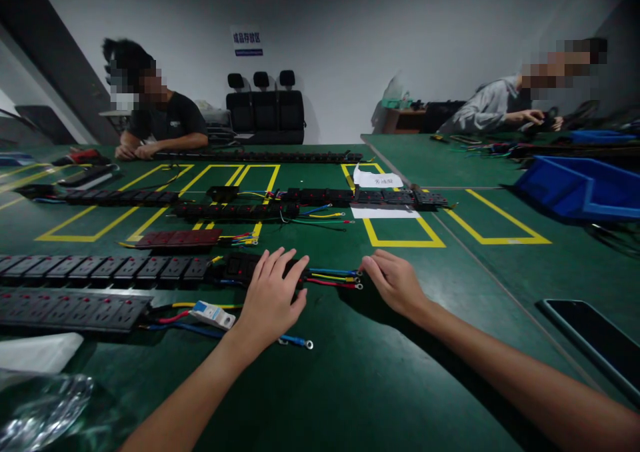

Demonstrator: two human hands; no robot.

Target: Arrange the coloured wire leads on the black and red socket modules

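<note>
My left hand (275,295) lies with spread fingers over the right end of a long black socket strip (135,267). From that end, blue, yellow and red wires (333,277) with ring terminals run to the right. My right hand (393,280) is closed, its thumb and forefinger at the tip of the blue wire; whether it pinches the terminal is hidden. Nearer to me is a second black strip (75,309), with a small white breaker (213,315) on its wires. A blue wire end with a ring terminal (300,342) shows beneath my left hand.
Farther back on the green table (330,399) lie a dark red strip (177,239), several black strips and white paper (377,177). A phone (595,339) and blue bin (580,189) are at right, clear plastic (43,405) at lower left. Two people sit across.
</note>
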